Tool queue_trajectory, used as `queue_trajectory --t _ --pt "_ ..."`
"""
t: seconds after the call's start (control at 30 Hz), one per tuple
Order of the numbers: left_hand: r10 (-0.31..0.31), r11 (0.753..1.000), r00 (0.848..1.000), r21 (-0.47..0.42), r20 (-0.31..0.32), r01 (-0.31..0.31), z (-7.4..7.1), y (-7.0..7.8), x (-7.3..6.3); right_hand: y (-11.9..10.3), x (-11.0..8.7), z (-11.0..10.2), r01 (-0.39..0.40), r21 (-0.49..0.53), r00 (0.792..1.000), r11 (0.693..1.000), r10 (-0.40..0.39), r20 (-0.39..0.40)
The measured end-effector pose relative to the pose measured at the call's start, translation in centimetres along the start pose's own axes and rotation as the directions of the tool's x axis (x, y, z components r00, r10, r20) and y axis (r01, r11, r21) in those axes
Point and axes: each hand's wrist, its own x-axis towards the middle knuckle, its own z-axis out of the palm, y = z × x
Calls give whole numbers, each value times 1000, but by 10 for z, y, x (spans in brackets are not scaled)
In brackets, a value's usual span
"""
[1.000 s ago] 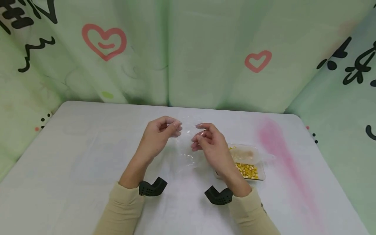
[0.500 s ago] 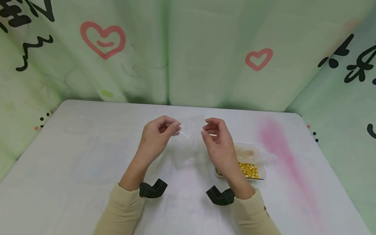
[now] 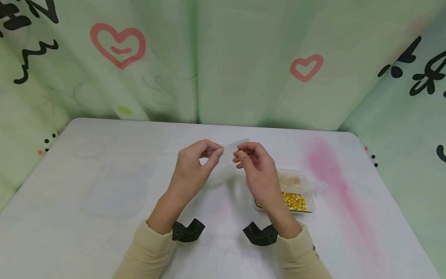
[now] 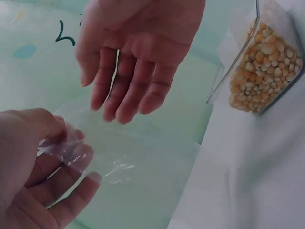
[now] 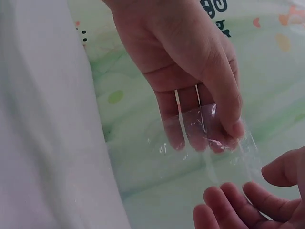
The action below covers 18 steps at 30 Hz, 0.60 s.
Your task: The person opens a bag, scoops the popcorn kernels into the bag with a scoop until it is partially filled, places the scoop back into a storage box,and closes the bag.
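A thin, clear plastic bag (image 4: pixel 119 171) hangs from my left hand (image 3: pixel 193 168), pinched between thumb and fingers. In the right wrist view the bag (image 5: pixel 164 149) spreads in front of the left hand's fingers. Close by on the right is my right hand (image 3: pixel 258 170), its fingers loosely bent and a small gap from the left fingertips. The right wrist view has this right hand (image 5: pixel 252 202) beside the bag's edge, with nothing seen in its grasp. In the head view the bag is faint against the white tabletop.
Behind my right forearm stands a clear box (image 3: pixel 311 208) holding yellow corn kernels (image 3: pixel 294 201). A pale translucent piece (image 3: pixel 292 184) lies over its far part, one end sticking out to the right. Green curtains (image 3: pixel 237 69) border the white table (image 3: pixel 104 182).
My left hand has moved right, towards the right hand, carrying the bag, which now shows more edge-on. The right hand drew off to the right, then came slightly back.
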Motion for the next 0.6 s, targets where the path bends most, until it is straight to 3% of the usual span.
queue_trajectory --t 0.2,0.37,0.6 --pt "142 989 988 30 61 -144 7 2 -1 -1 0 -7 -62 91 996 994 56 71" --pt "184 981 979 41 84 -188 9 4 -3 -3 -2 -11 -91 137 992 986 78 96" --pt "251 965 958 44 137 -259 11 7 -6 -4 -3 -16 -110 108 990 988 99 100"
